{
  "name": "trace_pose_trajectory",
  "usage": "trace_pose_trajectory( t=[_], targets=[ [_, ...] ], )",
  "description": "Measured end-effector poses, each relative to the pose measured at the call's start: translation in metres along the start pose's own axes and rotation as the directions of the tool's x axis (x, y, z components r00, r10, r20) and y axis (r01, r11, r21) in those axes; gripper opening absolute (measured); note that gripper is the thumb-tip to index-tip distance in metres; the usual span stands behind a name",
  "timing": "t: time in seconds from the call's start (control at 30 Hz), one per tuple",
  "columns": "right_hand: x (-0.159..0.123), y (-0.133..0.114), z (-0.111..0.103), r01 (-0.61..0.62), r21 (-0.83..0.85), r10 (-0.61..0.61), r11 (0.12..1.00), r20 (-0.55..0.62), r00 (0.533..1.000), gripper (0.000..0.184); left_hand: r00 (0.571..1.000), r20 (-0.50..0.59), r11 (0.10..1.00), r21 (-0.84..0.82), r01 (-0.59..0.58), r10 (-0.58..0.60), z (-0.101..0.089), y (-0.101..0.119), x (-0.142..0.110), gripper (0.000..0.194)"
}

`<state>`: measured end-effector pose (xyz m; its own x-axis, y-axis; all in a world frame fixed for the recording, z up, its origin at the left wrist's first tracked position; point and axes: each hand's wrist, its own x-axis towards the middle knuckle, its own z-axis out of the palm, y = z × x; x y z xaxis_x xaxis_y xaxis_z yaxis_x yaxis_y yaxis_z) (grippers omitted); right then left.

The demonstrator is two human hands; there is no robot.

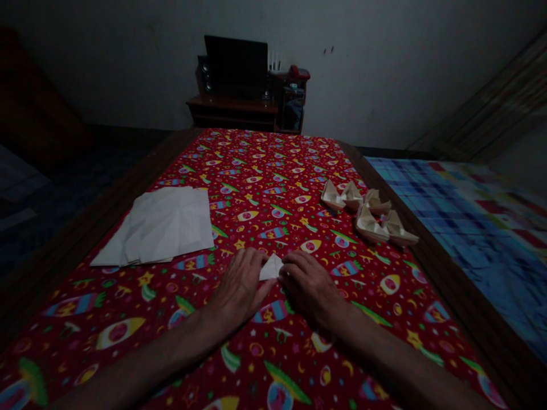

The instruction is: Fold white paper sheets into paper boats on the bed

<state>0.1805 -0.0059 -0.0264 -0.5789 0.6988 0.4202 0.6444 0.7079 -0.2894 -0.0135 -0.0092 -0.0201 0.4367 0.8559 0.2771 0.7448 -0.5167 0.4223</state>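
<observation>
A small folded piece of white paper (270, 267) lies on the red patterned cloth between my hands. My left hand (240, 285) grips its left side, thumb at the lower edge and fingers along the upper left. On the other side, my right hand (308, 285) has its curled fingertips pressed on the paper's right edge. A stack of creased white paper sheets (171, 225) rests to the left, beyond my left hand. Several folded paper boats (371, 225) stand grouped to the right, farther off than my right hand.
The red cloth (273, 176) covers a table with dark wooden edges (388, 205). At the far end, a black monitor (237, 65) stands on a brown desk (233, 105) by the wall. A blue checked cover (431, 199) lies beyond the right edge.
</observation>
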Motion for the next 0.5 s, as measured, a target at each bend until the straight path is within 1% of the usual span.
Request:
trace_pose_trajectory(
  t=[0.13,0.2,0.23,0.3,0.37,0.43,0.5],
  targets=[
    [0.0,-0.005,-0.003,0.086,-0.165,-0.07,0.983,0.102,0.992,0.024,1.0,0.003,1.0,-0.004,-0.024,0.024,0.0,-0.006,-0.001,0.047],
    [0.0,-0.008,-0.005,0.105,-0.206,-0.075,0.973,0.145,0.987,0.028,0.999,0.002,0.999,0.008,-0.053,0.053,0.001,-0.009,-0.004,0.054],
    [-0.001,-0.009,-0.005,0.108,-0.209,-0.077,0.972,0.149,0.986,0.03,0.998,-0.007,0.998,0.008,-0.066,0.066,0.002,-0.011,-0.005,0.056],
    [-0.003,-0.008,-0.004,0.12,-0.194,-0.099,0.974,0.116,0.988,0.032,0.996,-0.02,0.996,-0.019,-0.082,0.082,0.004,-0.013,-0.006,0.059],
    [-0.005,-0.004,0.0,0.135,-0.168,-0.129,0.976,0.046,0.991,0.034,0.998,-0.025,0.994,-0.084,-0.066,0.064,0.007,-0.012,-0.006,0.059],
    [-0.006,0.001,0.004,0.14,-0.119,-0.143,0.983,-0.019,0.989,0.033,0.999,-0.036,0.986,-0.165,-0.026,0.021,0.008,-0.01,-0.002,0.054],
    [-0.005,0.006,0.006,0.121,-0.028,-0.123,0.992,-0.082,0.989,0.029,0.998,-0.053,0.97,-0.245,0.007,-0.021,0.008,-0.007,0.003,0.044]
  ],
)
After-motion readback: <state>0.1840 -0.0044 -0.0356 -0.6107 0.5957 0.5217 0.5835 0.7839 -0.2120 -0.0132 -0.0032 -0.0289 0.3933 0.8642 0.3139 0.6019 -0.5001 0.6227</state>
